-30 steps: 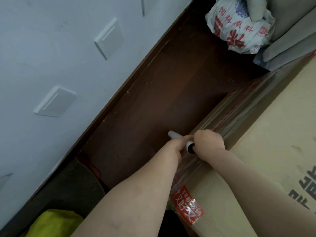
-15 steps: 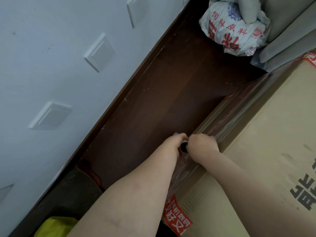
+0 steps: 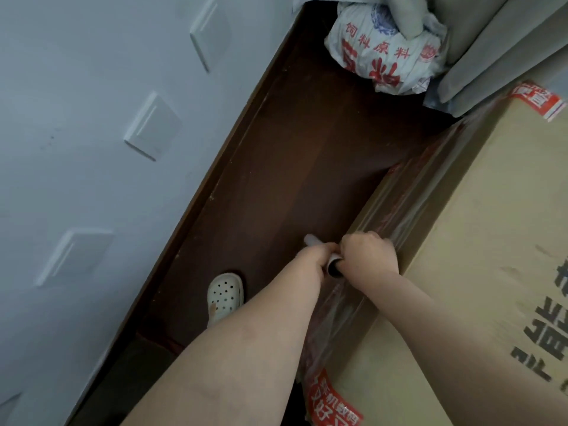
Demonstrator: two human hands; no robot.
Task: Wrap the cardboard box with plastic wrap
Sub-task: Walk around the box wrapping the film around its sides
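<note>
Fingers (image 3: 358,243) on my right hand (image 3: 372,256) are curling tight round the near end of the roll of plastic wrap (image 3: 334,265), and my left hand (image 3: 312,256) is closing round the roll just beyond it, though its fingertips are hidden under the wrist. I am holding the roll against the long side of the cardboard box (image 3: 461,272), which is standing on the dark wooden floor (image 3: 292,149) beside the wall (image 3: 92,179).

Compared with a second ago, both hands are sitting farther from the red label (image 3: 333,407) at the near bottom corner, so I am judging that the roll is travelling along this side towards the far corner. Stretched film (image 3: 412,198) is already lying over the side ahead of the hands, so this looks like a further layer rather than the first one.

Also new against the earlier frames: a white clog (image 3: 224,296) is now showing on the floor left of my arm, and the red label on the far corner (image 3: 538,99) is fully in view, with the printed sack (image 3: 384,53) sitting lower in the picture.
</note>
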